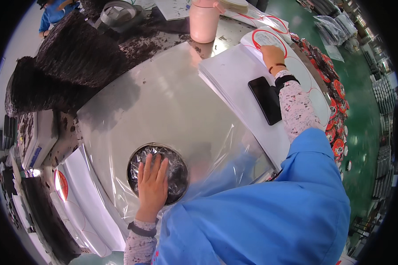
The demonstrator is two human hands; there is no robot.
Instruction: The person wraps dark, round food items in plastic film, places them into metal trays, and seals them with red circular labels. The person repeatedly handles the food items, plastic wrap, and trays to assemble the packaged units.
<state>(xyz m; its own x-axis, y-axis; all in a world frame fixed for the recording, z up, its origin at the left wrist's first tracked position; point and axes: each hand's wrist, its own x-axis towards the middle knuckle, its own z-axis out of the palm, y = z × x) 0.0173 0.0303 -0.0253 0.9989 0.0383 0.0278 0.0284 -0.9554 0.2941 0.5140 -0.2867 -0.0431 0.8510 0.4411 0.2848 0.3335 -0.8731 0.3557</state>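
My left hand (152, 185) lies palm down, fingers slightly apart, on a dark round cake (177, 175) under crinkled clear film. A thin round rim (186, 169) surrounds the cake. Clear plastic film (146, 109) spreads around it across the table. Far to the right, my right hand (273, 58) has its fingers bent and pinched at the lower edge of a round label (268, 38) with a red ring. This label is on a white label sheet (297, 68); the fingertips are partly hidden. Near my right wrist, a black phone (265, 99) lies on stacked white sheets (229, 69).
Tall dark stacks of what looks like dried seaweed (76, 53) stand at left. Behind the film are a pink lidded container (204, 23) and metal rings (117, 13). More label sheets (93, 198) lie left. Red-labelled packs (338, 116) line the right side. Another person (54, 13) is at upper left.
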